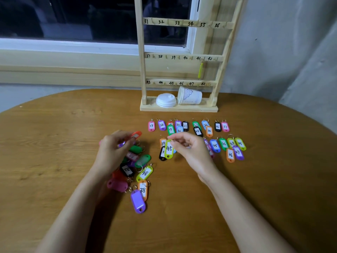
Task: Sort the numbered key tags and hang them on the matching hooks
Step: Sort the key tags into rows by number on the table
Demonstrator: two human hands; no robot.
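Note:
My right hand (pixel 187 148) pinches the ring of a yellow-green tag marked 45 (pixel 169 149), which hangs just above the table. My left hand (pixel 114 148) holds an orange tag (pixel 136 134) by its fingertips over an unsorted pile of coloured tags (pixel 135 170). Sorted tags lie in two rows: 27 to 37 (pixel 187 126) at the back, the forties (pixel 229 147) to the right. The wooden rack (pixel 180 57) with numbered hooks 31 to 48 stands behind them. One yellow-green tag (pixel 200 70) hangs at hook 41.
A paper cup (pixel 189 95) on its side and a stack of white lids (pixel 166 100) rest on the rack's base. The round wooden table (pixel 54 143) ends at a window sill and a grey wall behind.

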